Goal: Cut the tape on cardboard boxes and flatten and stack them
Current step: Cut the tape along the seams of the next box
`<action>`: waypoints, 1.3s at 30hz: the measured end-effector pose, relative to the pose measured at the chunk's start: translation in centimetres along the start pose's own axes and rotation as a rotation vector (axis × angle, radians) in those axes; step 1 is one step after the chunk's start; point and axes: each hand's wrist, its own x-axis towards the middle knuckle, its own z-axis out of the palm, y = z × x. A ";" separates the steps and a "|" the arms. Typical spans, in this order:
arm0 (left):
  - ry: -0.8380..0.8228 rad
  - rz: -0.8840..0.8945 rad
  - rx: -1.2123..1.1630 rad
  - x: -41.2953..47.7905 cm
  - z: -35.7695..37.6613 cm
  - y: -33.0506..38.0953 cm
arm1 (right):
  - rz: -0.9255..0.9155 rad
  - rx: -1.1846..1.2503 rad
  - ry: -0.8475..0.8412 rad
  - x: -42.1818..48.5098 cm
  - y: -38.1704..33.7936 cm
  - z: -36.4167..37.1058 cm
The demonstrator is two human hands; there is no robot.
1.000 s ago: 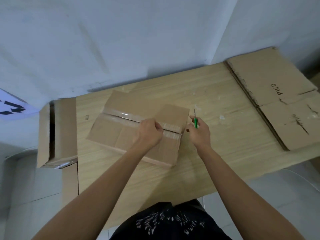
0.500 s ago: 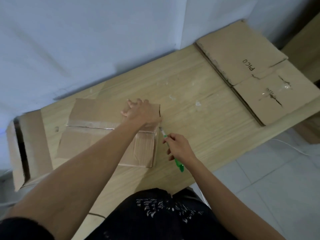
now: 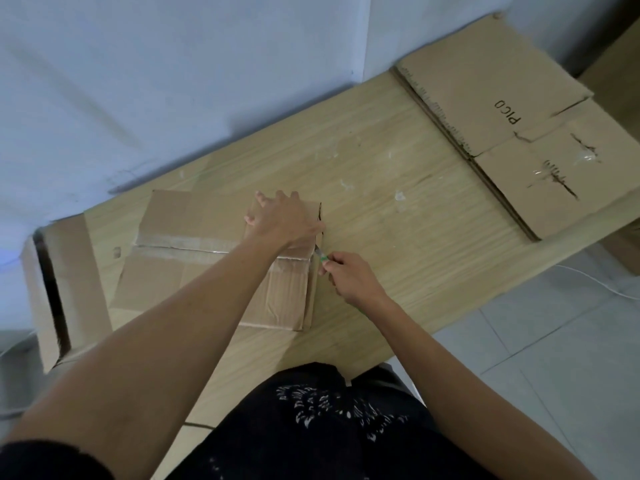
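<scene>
Wooden table (image 3: 381, 220), white wall (image 3: 173, 81), tiled floor (image 3: 554, 358)

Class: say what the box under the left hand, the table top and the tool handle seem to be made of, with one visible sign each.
Box: brown corrugated cardboard, matt; ribbed faces, glossy tape along the seam.
Table top: pale wood or wood-look laminate; straight grain lines.
Tool handle: probably green plastic; bright uniform colour, mostly hidden by the right hand.
</scene>
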 end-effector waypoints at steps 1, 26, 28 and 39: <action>0.002 0.000 -0.001 -0.3 0.0 0.0 | -0.010 -0.025 -0.019 -0.2 0.1 -0.1; 0.487 0.145 -0.343 -13.4 10.0 -3.2 | -0.101 -0.127 0.203 -2.5 1.8 -1.6; 0.461 0.109 -0.341 -13.7 11.5 -3.2 | -0.154 -0.221 0.189 -3.0 2.3 -2.4; 0.593 0.121 -0.712 -13.6 13.4 -2.2 | -0.608 -0.917 0.121 -2.7 1.6 -3.4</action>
